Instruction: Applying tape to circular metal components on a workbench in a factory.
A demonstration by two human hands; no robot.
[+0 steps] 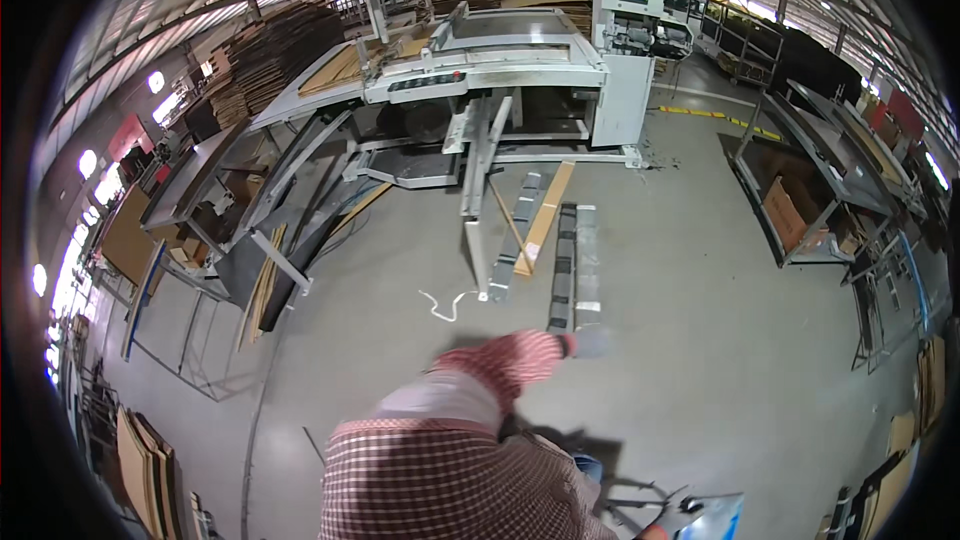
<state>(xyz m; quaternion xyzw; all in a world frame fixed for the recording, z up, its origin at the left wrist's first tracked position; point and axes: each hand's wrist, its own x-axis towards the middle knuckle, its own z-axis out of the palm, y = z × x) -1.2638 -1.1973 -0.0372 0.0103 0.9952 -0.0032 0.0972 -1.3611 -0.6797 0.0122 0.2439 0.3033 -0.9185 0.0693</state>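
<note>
As you reach over the floor (690, 300), your blurred left hand (590, 342) is at the near end of the pale grey strip (587, 260), beside the dark strip (563, 265); I cannot tell whether it grips. Both lie short of the floor's edge along the white machine (625, 105). Your right hand (654, 533), well apart, barely shows; its grip is unclear.
</note>
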